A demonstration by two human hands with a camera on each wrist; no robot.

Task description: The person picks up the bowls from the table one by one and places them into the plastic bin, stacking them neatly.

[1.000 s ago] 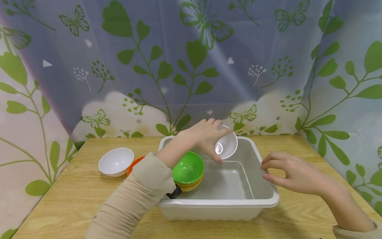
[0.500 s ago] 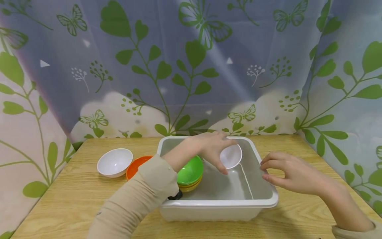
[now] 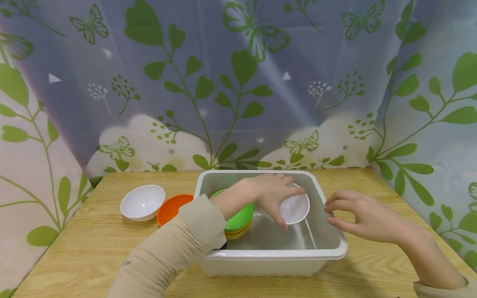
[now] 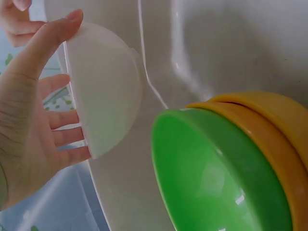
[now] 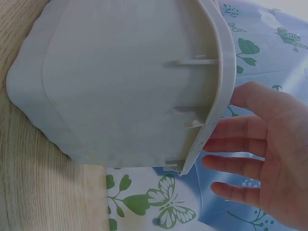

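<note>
My left hand (image 3: 266, 196) holds a small white bowl (image 3: 296, 210) by its rim, inside the pale grey basin (image 3: 275, 253). In the left wrist view, thumb and fingertips spread across that bowl's rim, its rounded outside turned toward the basin. A green bowl (image 3: 241, 217) sits nested on yellow-orange bowls (image 4: 269, 115) in the left part of the basin, partly hidden by my left forearm. At the basin's right rim is my right hand (image 3: 359, 215), fingers loosely extended with the fingertips right at the edge.
Left of the basin, another white bowl (image 3: 143, 203) and an orange bowl (image 3: 173, 210) stand on the wooden table (image 3: 85, 248). A small dark object (image 3: 224, 246) shows beneath the left cuff. A patterned curtain (image 3: 186, 103) hangs behind the table.
My left hand has carried the white bowl from above the basin's back edge down and slightly right, into the basin. My right hand stays at the rim.
</note>
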